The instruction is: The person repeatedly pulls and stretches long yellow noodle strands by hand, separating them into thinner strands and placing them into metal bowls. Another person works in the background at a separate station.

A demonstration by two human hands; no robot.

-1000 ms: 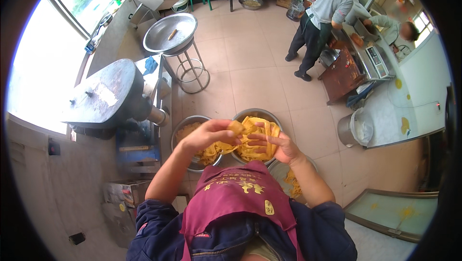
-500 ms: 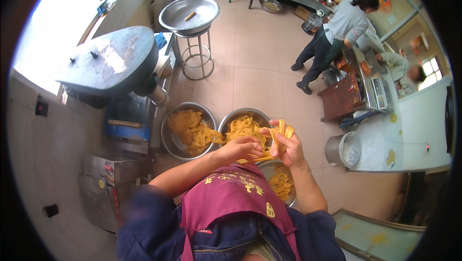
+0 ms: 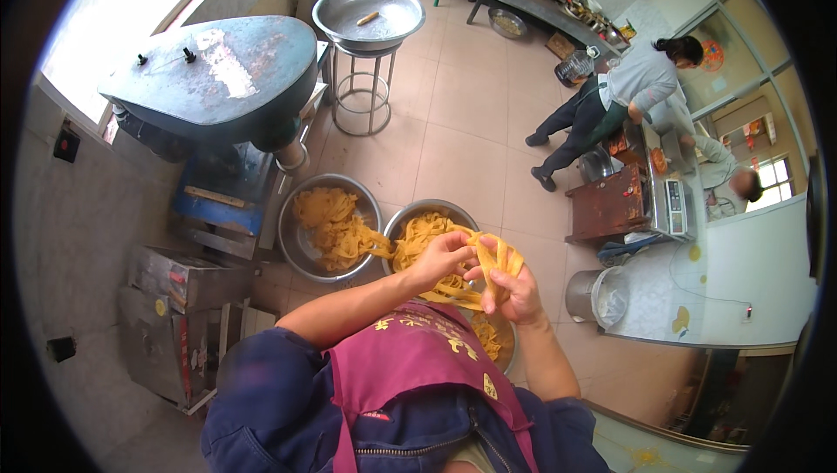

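My right hand (image 3: 516,295) is closed around a loop of flat yellow noodle-like strips (image 3: 493,257), several bands of which lie over its fingers. Close beside it, my left hand (image 3: 440,258) pinches part of the same strips between thumb and fingers. More of the strand hangs under the hands toward my apron. Below them stands a metal basin (image 3: 433,205) heaped with these strips, partly hidden by my hands. Another basin (image 3: 289,249) to the left holds a pile, and a strand runs between the two. A third basin (image 3: 513,353), half covered by my arm and apron, holds some too.
A grey machine (image 3: 235,81) stands at left, near a wide metal bowl (image 3: 370,33) on a round stand, a brown stick inside. At far right a person (image 3: 628,89) leans over a counter, another beyond. A lined bucket (image 3: 597,296) stands by the white table (image 3: 715,272).
My left hand has come up to the right hand and now pinches the strips. The loop on the right hand has shifted and spread. The whole view has tilted slightly.
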